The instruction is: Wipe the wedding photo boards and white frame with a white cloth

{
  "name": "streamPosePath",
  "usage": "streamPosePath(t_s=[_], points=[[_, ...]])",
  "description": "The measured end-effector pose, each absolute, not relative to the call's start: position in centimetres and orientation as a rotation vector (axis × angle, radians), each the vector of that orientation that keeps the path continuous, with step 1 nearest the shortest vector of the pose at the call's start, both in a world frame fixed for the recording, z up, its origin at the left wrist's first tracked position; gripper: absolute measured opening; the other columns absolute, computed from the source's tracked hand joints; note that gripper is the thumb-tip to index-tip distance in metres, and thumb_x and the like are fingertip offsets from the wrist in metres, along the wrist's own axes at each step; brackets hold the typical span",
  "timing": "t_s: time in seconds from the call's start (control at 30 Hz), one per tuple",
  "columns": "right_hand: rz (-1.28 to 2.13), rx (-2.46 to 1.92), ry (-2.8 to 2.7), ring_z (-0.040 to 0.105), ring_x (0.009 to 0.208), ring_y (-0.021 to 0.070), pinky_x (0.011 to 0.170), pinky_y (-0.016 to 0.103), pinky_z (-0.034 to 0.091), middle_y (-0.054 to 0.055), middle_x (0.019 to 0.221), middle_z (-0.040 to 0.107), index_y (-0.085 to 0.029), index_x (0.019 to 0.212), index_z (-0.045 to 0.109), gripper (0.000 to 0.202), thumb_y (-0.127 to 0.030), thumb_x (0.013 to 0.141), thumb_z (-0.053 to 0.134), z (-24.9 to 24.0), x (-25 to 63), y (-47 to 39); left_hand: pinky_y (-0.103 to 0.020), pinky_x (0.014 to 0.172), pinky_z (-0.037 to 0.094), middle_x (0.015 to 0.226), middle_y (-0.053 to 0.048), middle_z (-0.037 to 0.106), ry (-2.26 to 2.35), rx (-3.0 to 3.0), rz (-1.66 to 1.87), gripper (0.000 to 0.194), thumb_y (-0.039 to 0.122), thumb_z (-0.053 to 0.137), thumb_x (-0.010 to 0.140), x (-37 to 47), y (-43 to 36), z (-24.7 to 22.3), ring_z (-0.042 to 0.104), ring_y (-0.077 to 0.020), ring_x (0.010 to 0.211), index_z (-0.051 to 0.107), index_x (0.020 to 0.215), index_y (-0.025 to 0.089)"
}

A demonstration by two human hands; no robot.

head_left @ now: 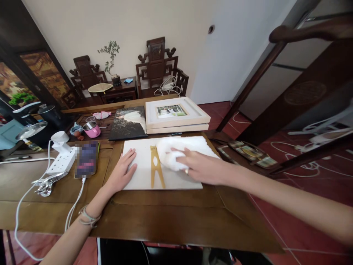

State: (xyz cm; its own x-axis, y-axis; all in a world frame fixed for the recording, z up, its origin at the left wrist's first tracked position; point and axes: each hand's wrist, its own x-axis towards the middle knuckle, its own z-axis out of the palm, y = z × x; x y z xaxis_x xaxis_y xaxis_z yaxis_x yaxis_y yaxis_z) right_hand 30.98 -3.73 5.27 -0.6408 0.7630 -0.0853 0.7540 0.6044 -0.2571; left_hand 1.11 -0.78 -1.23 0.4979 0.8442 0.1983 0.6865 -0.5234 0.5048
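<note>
lying on the white board (142,180) beside the yellow cat-shaped piece (153,173), a fluffy white cloth (167,161) was gripped in the curled right hand (198,167); the left hand (122,171), outspread, rested at the board's left edge on the counter (165,211).

One wide view looks from the wearer's head, on the near side of a brown wooden desk (165,217), facing forward and down across its top. The bare left hand (121,175) and bare right hand (197,166) fall close, around mid-frame; a plain cream wall (116,22) stands farther back, along the upper edge.
</note>
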Motion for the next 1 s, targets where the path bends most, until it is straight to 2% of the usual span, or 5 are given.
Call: streamPosePath(t_s=[0.23,0.43,0.57,0.73,1.0], points=[[0.722,-1.287,-2.823,0.031,0.137,0.031,0.101,0.045,0.041,0.013,0.136,0.052,-0.019,0.093,0.062,0.034,-0.003,0.072,0.04,6.7,31.6,-10.3,-0.05,0.118,0.015,0.149,-0.013,0.037,1.28,2.383,0.627,0.048,0.034,0.036,0.096,1.2,-0.7,-1.4,0.027,-0.0228,0.142,0.043,0.139,0.015],[0.516,-1.387,-2.794,0.06,0.103,0.0289,0.083,0.04,0.048,0.017,0.118,0.059,-0.016,0.091,0.061,0.03,-0.003,0.074,0.04,5.9,31.5,-4.8,-0.05,0.118,0.015,0.148,-0.012,0.04,1.268,2.377,0.669,0.046,0.028,0.03,0.096,1.1,-0.5,-1.7,0.029,-0.0212,0.141,0.043,0.139,0.014],[0.342,-1.42,-2.734,0.059,0.098,0.0303,0.083,0.043,0.047,0.018,0.104,0.062,-0.013,0.095,0.061,0.025,-0.01,0.084,0.038,4.8,31.5,-0.3,-0.05,0.118,0.015,0.148,-0.011,0.04,1.265,2.367,0.668,0.045,0.029,0.031,0.096,1.0,-0.5,-1.7,0.029,-0.0211,0.141,0.043,0.138,0.018],[0.329,-1.308,-2.723,0.033,0.135,0.0333,0.105,0.052,0.033,0.021,0.137,0.047,-0.011,0.099,0.062,0.032,-0.003,0.077,0.04,4.0,31.2,-1.7,-0.05,0.118,0.015,0.148,-0.011,0.04,1.265,2.361,0.665,0.045,0.029,0.031,0.096,1.1,-0.5,-1.6,0.029,-0.0211,0.141,0.044,0.138,0.018],[0.641,-1.284,-2.717,0.009,0.142,0.0314,0.114,0.058,0.017,0.013,0.149,0.036,-0.015,0.083,0.066,0.032,-0.001,0.064,0.044,4.4,29.9,-13.9,-0.05,0.117,0.014,0.148,-0.011,0.04,1.269,2.366,0.673,0.045,0.029,0.032,0.096,1.2,-0.6,-1.6,0.029,-0.0214,0.141,0.044,0.138,0.018]])
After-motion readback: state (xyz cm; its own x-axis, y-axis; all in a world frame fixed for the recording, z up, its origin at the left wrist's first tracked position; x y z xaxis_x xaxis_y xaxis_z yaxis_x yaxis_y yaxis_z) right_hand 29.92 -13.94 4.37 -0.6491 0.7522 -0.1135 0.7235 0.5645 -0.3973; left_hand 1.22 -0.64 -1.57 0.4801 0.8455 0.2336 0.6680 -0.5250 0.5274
